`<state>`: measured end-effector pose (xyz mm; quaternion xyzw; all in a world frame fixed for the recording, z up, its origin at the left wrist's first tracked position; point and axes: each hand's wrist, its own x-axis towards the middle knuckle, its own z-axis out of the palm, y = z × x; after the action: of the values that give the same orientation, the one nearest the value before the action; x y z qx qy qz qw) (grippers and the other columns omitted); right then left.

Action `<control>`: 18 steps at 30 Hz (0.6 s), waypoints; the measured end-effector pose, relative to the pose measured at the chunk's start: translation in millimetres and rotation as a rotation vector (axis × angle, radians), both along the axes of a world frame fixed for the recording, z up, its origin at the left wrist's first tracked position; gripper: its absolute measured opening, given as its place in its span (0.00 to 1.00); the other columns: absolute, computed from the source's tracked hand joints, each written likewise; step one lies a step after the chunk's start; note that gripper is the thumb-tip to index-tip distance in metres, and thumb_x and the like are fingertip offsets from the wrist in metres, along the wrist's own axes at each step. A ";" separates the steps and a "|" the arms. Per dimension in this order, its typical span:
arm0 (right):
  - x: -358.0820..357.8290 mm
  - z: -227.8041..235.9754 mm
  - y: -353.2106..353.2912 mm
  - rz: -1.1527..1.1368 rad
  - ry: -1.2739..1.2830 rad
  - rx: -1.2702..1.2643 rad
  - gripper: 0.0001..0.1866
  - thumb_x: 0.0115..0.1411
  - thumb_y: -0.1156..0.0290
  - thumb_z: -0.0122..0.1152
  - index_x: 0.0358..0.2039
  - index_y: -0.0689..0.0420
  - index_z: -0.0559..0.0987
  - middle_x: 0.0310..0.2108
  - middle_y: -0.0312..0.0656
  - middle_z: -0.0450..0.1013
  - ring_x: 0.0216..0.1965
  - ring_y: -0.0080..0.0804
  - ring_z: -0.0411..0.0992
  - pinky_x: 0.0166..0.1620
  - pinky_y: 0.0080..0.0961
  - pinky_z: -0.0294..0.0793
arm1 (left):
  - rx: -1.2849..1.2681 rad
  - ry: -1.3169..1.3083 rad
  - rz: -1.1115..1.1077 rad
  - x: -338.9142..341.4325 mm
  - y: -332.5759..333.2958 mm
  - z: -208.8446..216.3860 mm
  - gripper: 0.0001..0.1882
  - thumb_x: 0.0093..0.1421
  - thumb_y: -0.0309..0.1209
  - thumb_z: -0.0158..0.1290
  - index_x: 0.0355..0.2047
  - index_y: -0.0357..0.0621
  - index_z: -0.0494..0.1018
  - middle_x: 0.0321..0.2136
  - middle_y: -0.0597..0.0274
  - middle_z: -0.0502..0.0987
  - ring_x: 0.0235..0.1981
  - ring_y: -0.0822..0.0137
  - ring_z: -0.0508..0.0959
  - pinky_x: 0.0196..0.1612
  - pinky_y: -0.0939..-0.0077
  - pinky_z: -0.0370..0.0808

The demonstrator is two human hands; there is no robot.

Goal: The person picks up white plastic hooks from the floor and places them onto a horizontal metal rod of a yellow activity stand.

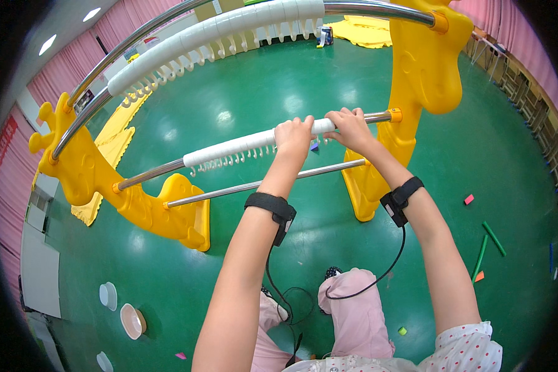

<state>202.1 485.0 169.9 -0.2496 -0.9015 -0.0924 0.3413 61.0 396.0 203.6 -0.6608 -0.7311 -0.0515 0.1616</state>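
Observation:
A row of white plastic hooks is threaded on the middle metal bar of a rack. My left hand is closed over the right part of this row. Just beside it, my right hand wraps the row's right end, close to bare metal. The hooks under my fingers are hidden. Two yellow giraffe-shaped uprights, one on the left and one on the right, carry the bars. A longer row of white hooks hangs on an upper bar.
A lower metal bar crosses below my hands. Basins, including a beige one, stand on the green floor at left. Green sticks and small coloured blocks lie at right. Yellow cloths are spread farther off; a black cable hangs from my wrist straps.

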 end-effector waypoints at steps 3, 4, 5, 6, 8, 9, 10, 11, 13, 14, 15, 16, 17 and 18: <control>-0.8 -3.2 -0.3 0.006 0.020 0.080 0.18 0.41 0.58 0.64 0.31 0.50 0.71 0.26 0.32 0.71 0.34 0.30 0.68 0.38 0.34 0.60 | -0.024 0.005 0.005 0.2 -0.3 0.9 0.16 0.51 0.45 0.52 0.36 0.52 0.66 0.26 0.61 0.74 0.29 0.59 0.77 0.28 0.66 0.73; -0.4 -3.5 -1.0 0.008 0.021 0.084 0.18 0.41 0.58 0.64 0.31 0.50 0.71 0.26 0.32 0.71 0.34 0.30 0.68 0.38 0.34 0.60 | -0.019 0.006 0.007 0.2 -0.2 1.1 0.16 0.51 0.45 0.52 0.36 0.52 0.66 0.26 0.61 0.74 0.29 0.59 0.77 0.28 0.66 0.73; 0.6 -3.9 -2.3 0.006 0.022 0.106 0.18 0.41 0.58 0.64 0.32 0.50 0.71 0.26 0.32 0.71 0.33 0.30 0.68 0.38 0.33 0.60 | -0.022 -0.001 0.009 0.8 -0.8 0.9 0.16 0.51 0.45 0.52 0.35 0.52 0.66 0.26 0.61 0.75 0.29 0.59 0.77 0.29 0.66 0.73; 1.1 -3.5 -3.1 0.005 0.022 0.128 0.18 0.41 0.58 0.64 0.32 0.50 0.71 0.26 0.31 0.71 0.33 0.30 0.68 0.38 0.32 0.60 | -0.026 -0.009 0.011 1.2 -1.6 1.0 0.16 0.51 0.45 0.52 0.35 0.51 0.65 0.26 0.61 0.75 0.29 0.59 0.77 0.29 0.66 0.73; 0.3 1.2 -9.2 -0.022 -0.051 0.104 0.19 0.42 0.60 0.63 0.34 0.50 0.70 0.30 0.33 0.71 0.35 0.30 0.68 0.38 0.32 0.61 | -0.036 -0.008 0.010 -0.7 -3.4 2.0 0.17 0.51 0.46 0.51 0.36 0.51 0.66 0.27 0.60 0.75 0.30 0.59 0.77 0.29 0.66 0.73; 0.7 4.2 -12.8 -0.050 -0.121 0.081 0.20 0.43 0.62 0.62 0.37 0.51 0.70 0.33 0.34 0.71 0.36 0.30 0.68 0.39 0.31 0.61 | -0.045 -0.006 0.008 -1.8 -6.6 2.1 0.18 0.52 0.46 0.50 0.38 0.51 0.66 0.28 0.59 0.74 0.30 0.59 0.77 0.29 0.66 0.73; 7.3 0.4 -10.2 -0.061 -0.135 0.084 0.20 0.43 0.62 0.62 0.37 0.51 0.70 0.33 0.34 0.71 0.36 0.30 0.68 0.39 0.31 0.61 | -0.041 -0.019 -0.004 0.0 -8.9 -1.5 0.18 0.52 0.46 0.50 0.38 0.51 0.66 0.28 0.59 0.74 0.30 0.59 0.77 0.29 0.66 0.73; 10.8 -1.4 -4.1 -0.051 -0.093 0.178 0.21 0.44 0.66 0.61 0.40 0.52 0.68 0.37 0.37 0.69 0.39 0.32 0.67 0.42 0.32 0.62 | 0.057 -0.114 -0.065 -2.4 -11.0 -1.8 0.19 0.54 0.47 0.48 0.40 0.51 0.65 0.30 0.57 0.74 0.31 0.58 0.77 0.29 0.66 0.73; 15.7 4.2 -8.9 -0.022 -0.051 0.276 0.22 0.45 0.70 0.59 0.43 0.53 0.67 0.41 0.40 0.67 0.42 0.35 0.67 0.45 0.33 0.62 | 0.160 -0.208 -0.110 -11.5 -21.5 -7.9 0.20 0.55 0.48 0.45 0.43 0.50 0.65 0.31 0.55 0.74 0.32 0.57 0.77 0.29 0.66 0.73; 11.3 13.1 -29.0 0.047 0.131 0.056 0.24 0.46 0.74 0.56 0.46 0.54 0.65 0.44 0.44 0.65 0.45 0.38 0.65 0.48 0.34 0.61 | 0.367 -0.404 -0.040 -20.7 -34.8 -12.4 0.22 0.57 0.50 0.41 0.45 0.49 0.63 0.31 0.54 0.73 0.29 0.58 0.76 0.27 0.68 0.72; 8.4 21.9 -50.9 0.115 0.308 -0.168 0.26 0.46 0.78 0.53 0.49 0.55 0.63 0.47 0.48 0.63 0.48 0.42 0.63 0.52 0.35 0.59 | 0.580 -0.594 0.030 -29.2 -49.1 -16.6 0.24 0.59 0.51 0.38 0.47 0.48 0.62 0.31 0.53 0.73 0.27 0.59 0.76 0.26 0.69 0.72; 28.7 27.0 -67.9 0.149 0.400 -0.321 0.22 0.50 0.76 0.53 0.48 0.57 0.65 0.43 0.47 0.66 0.44 0.38 0.67 0.47 0.31 0.67 | 0.309 -1.189 0.062 -6.0 -69.1 -0.4 0.29 0.60 0.55 0.31 0.50 0.47 0.58 0.30 0.55 0.71 0.20 0.65 0.72 0.22 0.74 0.69; 35.2 43.2 -94.5 0.157 0.399 -0.318 0.22 0.50 0.76 0.53 0.48 0.57 0.65 0.43 0.47 0.66 0.44 0.38 0.67 0.47 0.31 0.67 | 0.318 -1.187 0.065 -1.9 -90.2 6.7 0.29 0.60 0.55 0.31 0.50 0.47 0.58 0.30 0.55 0.71 0.20 0.65 0.72 0.22 0.74 0.69; 40.1 59.7 -121.5 0.313 0.381 -0.819 0.20 0.53 0.73 0.53 0.48 0.57 0.66 0.43 0.43 0.67 0.41 0.31 0.69 0.40 0.25 0.69 | 0.210 -1.571 0.000 -0.2 -109.3 11.4 0.31 0.59 0.57 0.29 0.51 0.47 0.55 0.30 0.56 0.70 0.18 0.68 0.69 0.21 0.77 0.67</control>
<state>242.2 363.6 229.6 -0.2375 -0.8119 0.3702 0.3839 60.7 286.6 215.0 -0.4120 -0.6225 -0.5718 -0.3402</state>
